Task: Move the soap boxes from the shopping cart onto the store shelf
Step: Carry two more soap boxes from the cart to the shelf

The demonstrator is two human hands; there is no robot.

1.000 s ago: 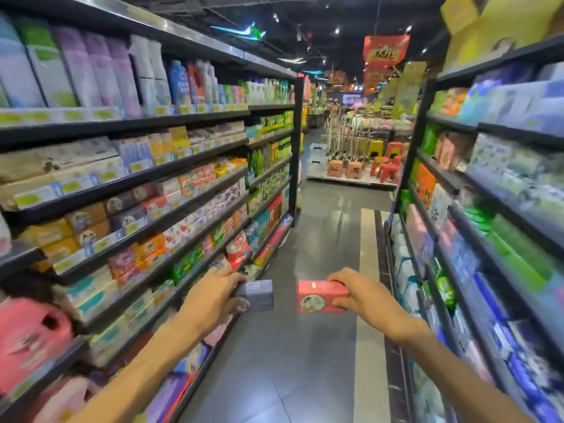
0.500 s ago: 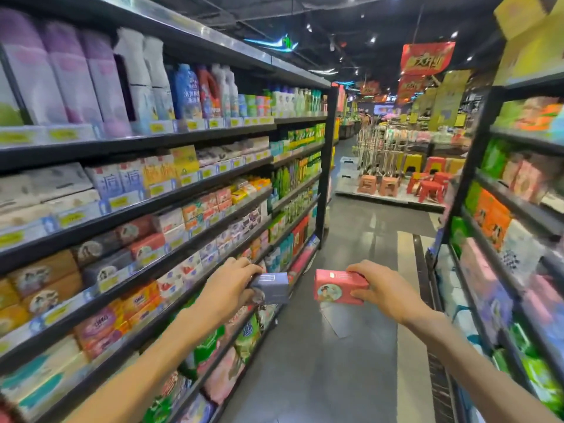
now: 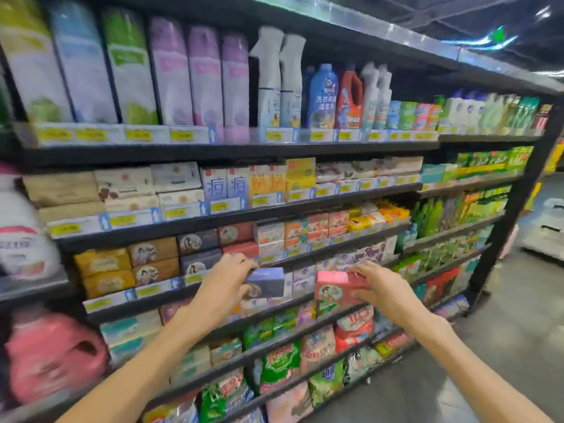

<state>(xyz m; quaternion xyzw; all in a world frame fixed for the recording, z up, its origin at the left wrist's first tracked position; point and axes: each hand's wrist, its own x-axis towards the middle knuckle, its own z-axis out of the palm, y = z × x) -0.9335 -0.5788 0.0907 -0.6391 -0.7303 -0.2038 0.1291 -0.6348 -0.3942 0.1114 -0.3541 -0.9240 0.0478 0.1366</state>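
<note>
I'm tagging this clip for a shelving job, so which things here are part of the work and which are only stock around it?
Part of the job:
left hand gripping the purple soap box
right hand gripping the pink soap box
soap shelf, with matching boxes

Just around:
spray bottles
pink detergent jug
green bags

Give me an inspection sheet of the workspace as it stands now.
Surface: black store shelf, tiers stocked, price tags along the edges.
Job's things: purple soap box and pink soap box, both held in front of the shelf, not yet placed.
Clutter: matching purple and red boxes already stacked on the shelf; pink jug lower left.
Hands: left hand grips the purple box; right hand grips the pink one.
Cables: nothing seen.
Surroundings: grey aisle floor; cart not in view.
</note>
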